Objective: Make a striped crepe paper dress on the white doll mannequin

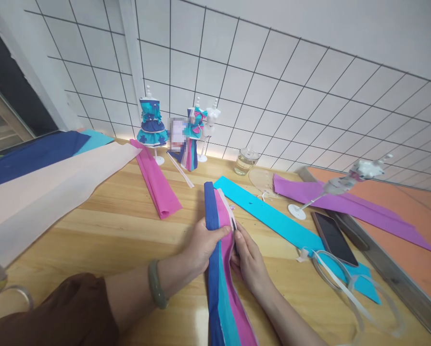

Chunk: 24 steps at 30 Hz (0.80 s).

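A long layered strip of crepe paper in dark blue, turquoise, pink and pale pink runs from mid-table down to the bottom of the view. My left hand grips it near its upper end, the thumb pressed across the front. On the strip's pale right edge, my right hand is closed around small dark scissors. Their narrow tip points up along that edge, and the handles are mostly hidden by the fingers. Just right of the strip lies a bright blue paper band on the wooden table.
Small mannequins in paper outfits and a bare mannequin stand along the tiled wall. A glass jar, another mannequin, a phone and tape rolls are rightward. Pink paper and large sheets lie left.
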Each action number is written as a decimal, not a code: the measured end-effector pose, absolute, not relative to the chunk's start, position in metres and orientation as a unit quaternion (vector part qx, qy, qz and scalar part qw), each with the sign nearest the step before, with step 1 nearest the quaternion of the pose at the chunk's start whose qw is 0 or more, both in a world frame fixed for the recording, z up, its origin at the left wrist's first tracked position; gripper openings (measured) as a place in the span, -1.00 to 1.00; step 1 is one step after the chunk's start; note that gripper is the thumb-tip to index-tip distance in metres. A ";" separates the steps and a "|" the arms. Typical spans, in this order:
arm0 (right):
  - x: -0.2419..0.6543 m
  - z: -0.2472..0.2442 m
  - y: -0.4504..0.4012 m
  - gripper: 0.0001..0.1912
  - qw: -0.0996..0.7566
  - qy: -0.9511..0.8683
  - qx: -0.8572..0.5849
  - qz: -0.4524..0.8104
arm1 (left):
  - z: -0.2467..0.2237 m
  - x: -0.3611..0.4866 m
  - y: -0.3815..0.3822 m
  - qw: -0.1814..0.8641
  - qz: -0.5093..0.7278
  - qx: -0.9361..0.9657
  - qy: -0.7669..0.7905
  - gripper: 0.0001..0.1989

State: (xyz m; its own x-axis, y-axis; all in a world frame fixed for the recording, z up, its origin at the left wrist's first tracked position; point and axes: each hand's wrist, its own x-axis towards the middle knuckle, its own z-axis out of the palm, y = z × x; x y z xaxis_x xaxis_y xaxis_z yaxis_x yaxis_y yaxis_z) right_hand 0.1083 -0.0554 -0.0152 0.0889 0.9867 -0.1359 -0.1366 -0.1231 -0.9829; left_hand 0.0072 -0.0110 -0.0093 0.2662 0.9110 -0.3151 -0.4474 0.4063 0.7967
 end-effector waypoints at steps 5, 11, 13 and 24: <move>0.109 -0.017 -0.055 -0.23 0.520 -0.409 -0.527 0.534 | -0.011 0.008 -0.010 0.737 0.460 0.296 0.396 -0.64; 0.109 -0.020 -0.055 -0.28 0.522 -0.412 -0.534 0.522 | -0.012 0.008 -0.010 0.735 0.463 0.298 0.395 -0.61; 0.110 -0.020 -0.055 -0.31 0.521 -0.418 -0.530 0.522 | -0.011 0.008 -0.010 0.736 0.466 0.297 0.392 -0.60; 0.113 -0.019 -0.058 -0.39 0.464 -0.509 -0.552 0.469 | -0.002 -0.002 0.009 0.790 0.439 0.218 0.368 -0.71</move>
State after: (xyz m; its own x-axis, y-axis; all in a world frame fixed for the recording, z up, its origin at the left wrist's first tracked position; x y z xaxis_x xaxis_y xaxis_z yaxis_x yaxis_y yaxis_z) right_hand 0.1129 -0.0577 -0.0194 0.0418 0.9981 -0.0462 0.1258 -0.0511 -0.9907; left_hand -0.0018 0.0089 -0.0021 0.3441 0.8538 -0.3907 -0.5336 0.5202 0.6668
